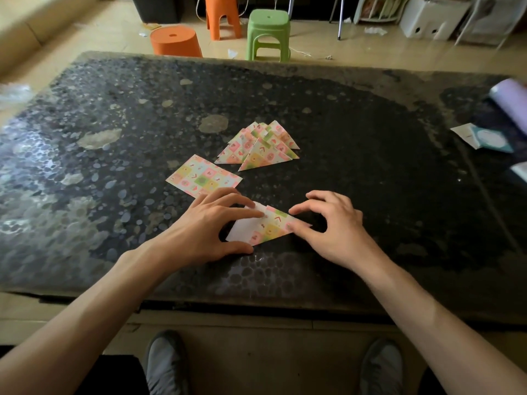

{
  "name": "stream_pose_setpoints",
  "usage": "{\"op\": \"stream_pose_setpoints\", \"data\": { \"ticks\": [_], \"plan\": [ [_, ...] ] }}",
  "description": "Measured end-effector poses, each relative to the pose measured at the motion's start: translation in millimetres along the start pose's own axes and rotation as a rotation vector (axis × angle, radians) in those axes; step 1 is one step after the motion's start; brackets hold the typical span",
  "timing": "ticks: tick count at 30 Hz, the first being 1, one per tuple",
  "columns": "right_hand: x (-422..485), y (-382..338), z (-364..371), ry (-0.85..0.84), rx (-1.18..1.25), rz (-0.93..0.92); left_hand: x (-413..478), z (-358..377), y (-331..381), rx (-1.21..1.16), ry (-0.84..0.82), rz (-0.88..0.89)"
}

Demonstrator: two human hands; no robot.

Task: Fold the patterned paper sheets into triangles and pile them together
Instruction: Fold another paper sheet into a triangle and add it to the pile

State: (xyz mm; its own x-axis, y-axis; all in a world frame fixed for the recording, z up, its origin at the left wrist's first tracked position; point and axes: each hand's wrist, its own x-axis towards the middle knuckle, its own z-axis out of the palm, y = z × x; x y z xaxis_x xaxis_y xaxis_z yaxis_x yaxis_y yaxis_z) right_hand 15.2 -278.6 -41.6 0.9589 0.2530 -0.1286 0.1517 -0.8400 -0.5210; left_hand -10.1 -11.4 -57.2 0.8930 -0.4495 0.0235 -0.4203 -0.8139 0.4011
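Table (370, 166): dark, mottled top, and it carries all the paper!
Stools: a green stool (268, 32) and two orange stools (175, 42) on the floor past the far edge.
Left hand (211, 226): spread wide, forefinger flat and pressing the flap down, thumb at the sheet's near corner.
Right hand (333, 226): fingers bent, thumb and forefinger nipping the sheet's right tip.
Flat sheet (204, 175): unfolded, left of centre, its near corner under the left fingers.
Pile of triangles (262, 146): fanned at the table's centre.
Half-folded sheet (265, 228): between both hands, towards the near edge, white back showing on its left.
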Motion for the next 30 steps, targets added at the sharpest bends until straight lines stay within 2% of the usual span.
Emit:
{"op": "stream_pose_setpoints", "data": {
  "ticks": [4, 7, 11, 16, 19, 24, 30],
  "plan": [
    [-9, -12, 12, 0.016, -0.119, -0.092, 0, 5, 4, 0.053, 0.039, 0.027],
    [-9, -18, 17, 0.06, -0.101, -0.074, -1, 5, 3, 0.067, 0.047, 0.023],
    [-8, -17, 17, 0.099, -0.23, -0.03, -2, 4, 5, 0.091, 0.04, 0.052],
    [-9, -18, 18, 0.017, -0.115, -0.06, -3, 3, 9, 0.191, 0.103, 0.145],
    [-10, -20, 19, 0.023, -0.086, -0.057, -4, 3, 11, 0.18, 0.127, 0.15],
    [-11, -24, 19, 0.058, -0.234, -0.025, -5, 3, 8, 0.131, 0.133, 0.154],
    [-12, -30, 19, 0.037, 0.029, 0.015, -4, 5, 5, 0.111, 0.132, 0.14]
  ]
}}
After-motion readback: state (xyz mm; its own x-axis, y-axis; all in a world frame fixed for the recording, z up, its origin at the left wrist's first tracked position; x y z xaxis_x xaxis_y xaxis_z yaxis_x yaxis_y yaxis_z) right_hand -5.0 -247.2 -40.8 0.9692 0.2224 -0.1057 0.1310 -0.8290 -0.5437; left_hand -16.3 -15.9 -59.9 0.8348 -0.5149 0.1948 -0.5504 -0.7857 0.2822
